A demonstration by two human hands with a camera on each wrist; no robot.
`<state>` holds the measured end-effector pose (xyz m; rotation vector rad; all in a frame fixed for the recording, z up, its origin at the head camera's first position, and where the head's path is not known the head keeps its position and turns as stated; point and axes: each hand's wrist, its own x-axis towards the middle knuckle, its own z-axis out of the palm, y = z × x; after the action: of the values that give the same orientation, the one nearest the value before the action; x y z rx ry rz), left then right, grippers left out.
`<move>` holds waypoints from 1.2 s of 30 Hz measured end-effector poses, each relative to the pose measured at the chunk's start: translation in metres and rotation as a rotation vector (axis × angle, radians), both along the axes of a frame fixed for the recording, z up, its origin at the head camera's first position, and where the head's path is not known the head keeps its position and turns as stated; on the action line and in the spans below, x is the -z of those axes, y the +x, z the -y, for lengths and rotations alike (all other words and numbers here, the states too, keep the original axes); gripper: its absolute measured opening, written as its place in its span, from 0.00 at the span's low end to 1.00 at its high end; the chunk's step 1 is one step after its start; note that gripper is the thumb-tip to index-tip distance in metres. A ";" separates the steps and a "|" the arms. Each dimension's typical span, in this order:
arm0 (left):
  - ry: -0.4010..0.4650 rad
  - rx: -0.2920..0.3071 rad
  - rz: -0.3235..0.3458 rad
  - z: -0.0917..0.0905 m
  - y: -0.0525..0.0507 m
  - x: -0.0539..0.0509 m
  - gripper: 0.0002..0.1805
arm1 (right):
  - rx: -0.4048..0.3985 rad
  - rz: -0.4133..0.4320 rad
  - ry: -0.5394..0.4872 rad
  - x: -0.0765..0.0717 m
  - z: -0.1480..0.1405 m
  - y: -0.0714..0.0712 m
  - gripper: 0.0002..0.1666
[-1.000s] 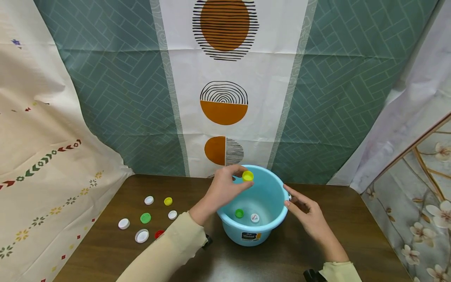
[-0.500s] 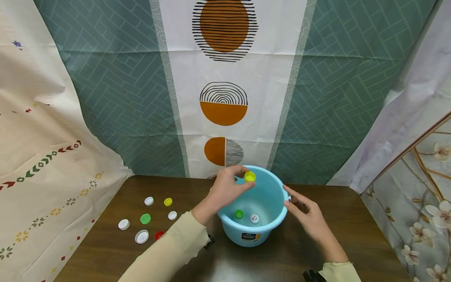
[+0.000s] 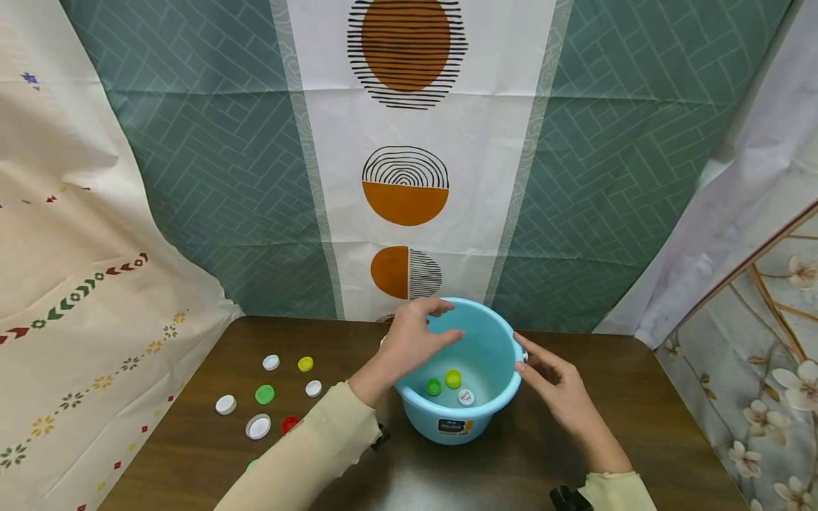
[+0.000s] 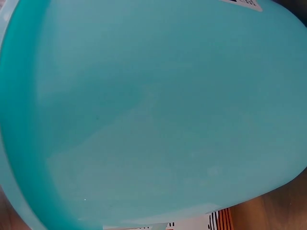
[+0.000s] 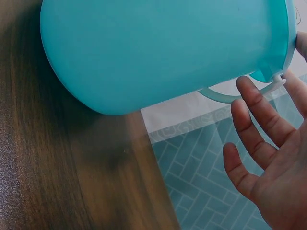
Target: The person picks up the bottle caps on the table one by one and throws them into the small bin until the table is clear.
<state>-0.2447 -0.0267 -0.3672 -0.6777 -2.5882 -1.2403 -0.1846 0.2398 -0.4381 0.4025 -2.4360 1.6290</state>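
Over the left side of the light blue bucket (image 3: 447, 428), the left hand (image 3: 409, 344) holds nothing, its thumb and fingers spread apart. Inside the bucket lie a green cap (image 3: 434, 387), a yellow cap (image 3: 453, 379) and a white cap (image 3: 466, 397). The right hand (image 3: 565, 397) touches the bucket's right rim with its thumb and a finger; in the right wrist view, the other fingers of that hand (image 5: 273, 148) are loosely bent beside the bucket (image 5: 158, 48) and its handle (image 5: 220, 96). Only the bucket's outer wall (image 4: 158, 115) fills the left wrist view.
Left of the bucket on the brown table (image 3: 192, 454) lie several loose caps: white (image 3: 258, 426), green (image 3: 265, 394), yellow (image 3: 305, 364) and red (image 3: 290, 424) among them. Another green one is partly hidden by the left sleeve (image 3: 307, 454). Patterned cloths hang behind and at both sides.
The yellow cap has left the left hand's fingers and now lies inside the bucket. That hand has opened, after shifting slightly right. The white cap in the bucket has moved slightly right. The right hand has stayed put.
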 end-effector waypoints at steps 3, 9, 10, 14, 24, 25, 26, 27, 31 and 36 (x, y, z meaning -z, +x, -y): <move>-0.002 -0.006 -0.001 0.001 0.001 -0.001 0.22 | -0.001 0.002 -0.001 -0.001 0.000 0.000 0.29; 0.027 -0.016 0.010 0.007 0.003 -0.005 0.22 | -0.009 0.003 -0.009 -0.001 0.001 0.001 0.29; 0.039 -0.020 0.011 0.009 0.003 -0.006 0.22 | -0.010 0.002 -0.010 -0.001 0.001 0.001 0.29; 0.091 -0.047 -0.007 0.020 0.002 -0.009 0.21 | -0.005 -0.002 -0.006 0.000 0.001 0.001 0.29; 0.164 -0.205 -0.045 0.069 -0.002 -0.007 0.21 | 0.003 -0.006 -0.004 0.001 0.000 0.000 0.29; 0.165 -0.221 -0.051 0.074 -0.003 -0.008 0.21 | 0.004 -0.005 -0.003 0.001 0.000 0.000 0.29; 0.168 -0.234 -0.061 0.080 -0.004 -0.008 0.22 | 0.003 -0.006 -0.001 0.001 0.000 0.000 0.29; 0.172 -0.247 -0.070 0.086 -0.006 -0.008 0.22 | 0.004 -0.005 -0.001 0.001 0.000 0.000 0.29; 0.192 -0.303 -0.096 0.109 -0.010 -0.009 0.22 | 0.006 -0.004 0.003 0.000 -0.001 0.000 0.29; 0.169 -0.373 -0.073 0.139 -0.015 0.001 0.24 | 0.005 0.000 0.003 -0.001 0.000 0.001 0.29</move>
<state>-0.2597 -0.1661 -0.3685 -0.1908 -2.3717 -1.2616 -0.1839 0.2397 -0.4374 0.3960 -2.4382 1.6229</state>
